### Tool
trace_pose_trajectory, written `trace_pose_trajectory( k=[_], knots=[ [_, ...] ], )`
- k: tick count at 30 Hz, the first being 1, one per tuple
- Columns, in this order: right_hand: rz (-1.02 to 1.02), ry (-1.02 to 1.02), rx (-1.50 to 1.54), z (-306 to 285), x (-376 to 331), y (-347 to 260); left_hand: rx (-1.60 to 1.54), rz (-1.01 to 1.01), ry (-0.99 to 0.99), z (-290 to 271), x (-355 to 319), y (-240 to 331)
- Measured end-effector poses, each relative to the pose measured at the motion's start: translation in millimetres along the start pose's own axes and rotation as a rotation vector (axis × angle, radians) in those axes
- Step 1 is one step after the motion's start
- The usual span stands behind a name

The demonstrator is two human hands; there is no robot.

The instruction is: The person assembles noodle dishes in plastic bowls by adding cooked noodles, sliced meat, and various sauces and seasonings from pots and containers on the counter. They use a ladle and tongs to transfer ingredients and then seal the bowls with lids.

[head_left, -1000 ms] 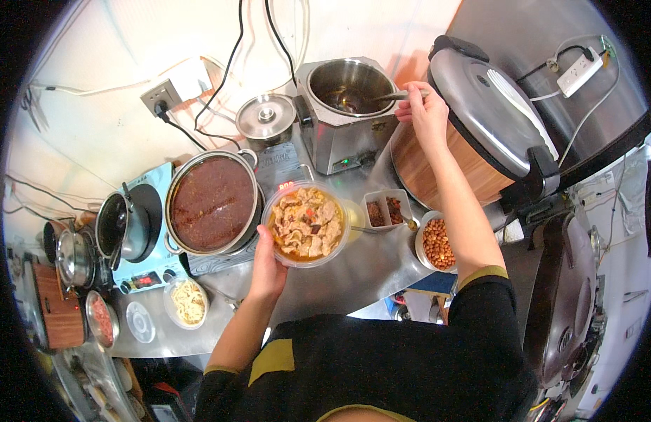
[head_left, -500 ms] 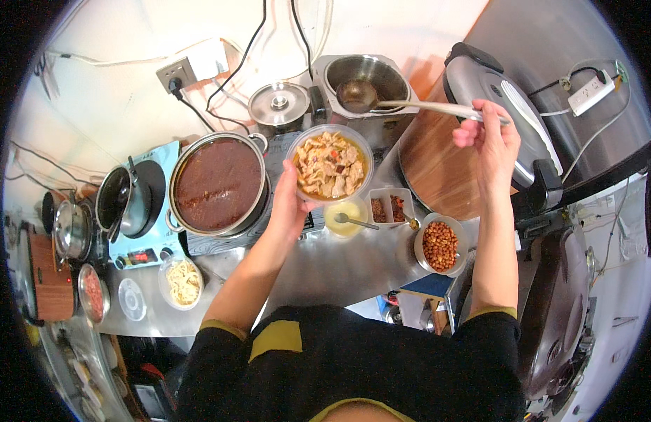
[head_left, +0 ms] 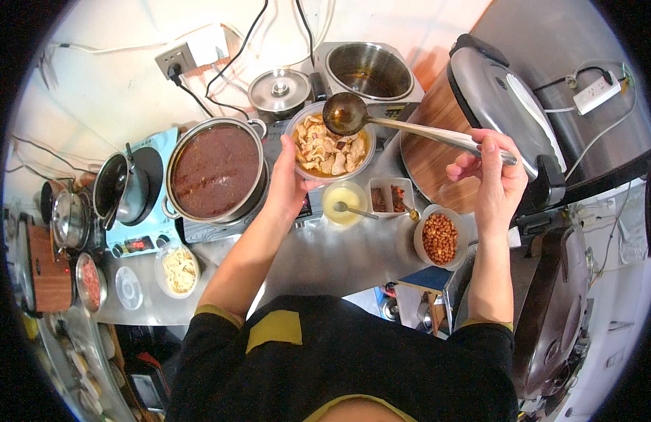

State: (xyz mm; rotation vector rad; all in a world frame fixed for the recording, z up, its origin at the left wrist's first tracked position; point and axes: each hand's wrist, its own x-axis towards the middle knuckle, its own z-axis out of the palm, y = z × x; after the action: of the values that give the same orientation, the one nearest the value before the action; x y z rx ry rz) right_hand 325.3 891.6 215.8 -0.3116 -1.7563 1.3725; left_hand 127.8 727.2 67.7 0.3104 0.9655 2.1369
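Note:
My left hand [head_left: 290, 184] grips the near left side of a clear round plastic bowl [head_left: 371, 156]. Inside that bowl are meat pieces [head_left: 332, 156] in reddish-brown broth. Between the fingers and thumb of my right hand [head_left: 493, 179] is the handle end of a long metal ladle [head_left: 345, 114]. Its dark, wet-looking cup hangs over the far right part of the bowl; how much liquid it carries, I cannot tell. Just behind stands a square steel warmer with a round pot [head_left: 370, 70], holding dark liquid low inside.
A large pot of dark red-brown sauce [head_left: 215, 171] stands left of the bowl. Nearer me are a tub of pale yellow stuff [head_left: 339, 193], a divided spice box [head_left: 387, 184], a tub of peanuts [head_left: 441, 239] and a tub of noodles [head_left: 179, 271]. A wood-patterned cooker [head_left: 438, 169] rises at right.
The ladle has come out of the steel pot, leftward and toward me, over the plastic bowl. My left hand has carried the bowl slightly farther away.

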Motion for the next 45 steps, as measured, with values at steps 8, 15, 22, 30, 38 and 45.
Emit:
trace_pose_trajectory(
  k=[8,15,22,30,38,45],
  knots=[
    [-0.013,0.068,-0.007,-3.5,-1.9,2.3,0.004,-0.022,0.005,-2.6,2.3,-0.6],
    [-0.005,0.024,-0.084,-5.8,-10.0,0.9,0.009,-0.066,0.028,-5.5,6.6,1.2],
    [-0.061,0.061,-0.106,-5.9,-10.9,1.9,-0.005,-0.068,0.013,-8.7,9.0,-1.0],
    [-0.407,-0.084,-0.239,-4.8,-29.6,8.0,0.010,-0.071,0.027,-6.5,10.4,0.4],
    [-0.733,-0.276,-0.519,-5.1,-39.0,-10.8,0.023,-0.042,0.037,-7.8,12.3,1.2],
    [-0.110,0.182,0.032,4.0,-54.2,29.4,0.036,-0.014,0.052,-5.0,14.7,0.6]
  ],
)
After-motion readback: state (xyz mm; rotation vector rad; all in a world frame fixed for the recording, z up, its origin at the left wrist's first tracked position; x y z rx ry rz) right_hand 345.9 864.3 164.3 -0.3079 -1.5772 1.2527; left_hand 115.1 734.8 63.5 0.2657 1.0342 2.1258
